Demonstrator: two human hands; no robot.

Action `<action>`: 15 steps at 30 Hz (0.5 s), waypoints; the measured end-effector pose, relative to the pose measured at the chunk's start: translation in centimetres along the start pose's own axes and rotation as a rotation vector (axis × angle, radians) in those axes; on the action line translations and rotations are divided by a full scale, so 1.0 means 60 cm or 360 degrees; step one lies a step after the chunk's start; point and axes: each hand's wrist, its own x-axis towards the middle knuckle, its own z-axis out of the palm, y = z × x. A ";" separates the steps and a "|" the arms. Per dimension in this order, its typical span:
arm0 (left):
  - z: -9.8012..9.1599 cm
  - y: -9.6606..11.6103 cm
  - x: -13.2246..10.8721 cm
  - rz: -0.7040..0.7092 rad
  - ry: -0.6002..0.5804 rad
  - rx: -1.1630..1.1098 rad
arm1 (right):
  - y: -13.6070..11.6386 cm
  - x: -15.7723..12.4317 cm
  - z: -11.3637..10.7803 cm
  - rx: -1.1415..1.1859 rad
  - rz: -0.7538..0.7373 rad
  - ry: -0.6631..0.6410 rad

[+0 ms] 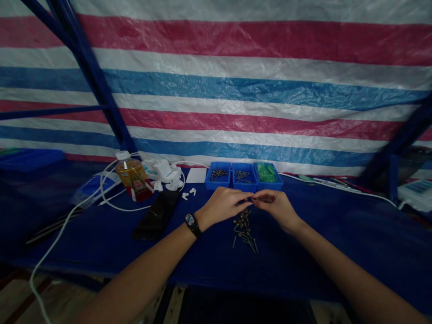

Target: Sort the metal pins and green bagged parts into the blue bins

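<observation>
- Blue cloth [337, 252]: bench cover
- Left hand [224, 206]: narrow pinch, hold unclear
- Right hand [274, 208]: pinching 1 thin metal screw [259, 198]
- Loose screws [243, 231]: below hands
- 3 blue plastic bins [243, 186]: beyond hands

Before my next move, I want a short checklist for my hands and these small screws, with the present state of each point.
1. Thin metal piece held in the fingers of the right hand: ok.
2. Left hand touching that piece: cannot tell.
3. Both hands apart from the loose screws: cannot tell, they are very close from this view.
4. Loose screws all inside bins: not ok, they lie on the blue cloth.
5. Three blue bins in a row beyond the hands: ok.
</observation>
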 end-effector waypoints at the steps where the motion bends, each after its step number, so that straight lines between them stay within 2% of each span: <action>1: 0.005 -0.001 0.000 0.0007 0.0039 -0.0033 | -0.001 -0.001 0.000 0.0078 0.0039 0.0013; 7: 0.023 -0.003 -0.003 -0.0041 0.0220 -0.0233 | -0.001 -0.005 0.003 0.0428 0.0227 0.0078; 11: 0.018 0.007 -0.001 -0.0168 0.0271 -0.0345 | -0.002 -0.004 -0.001 0.0577 0.0305 0.0032; 15: 0.011 0.020 0.006 -0.0315 0.0320 -0.0559 | -0.002 -0.005 -0.003 0.0592 0.0285 -0.0029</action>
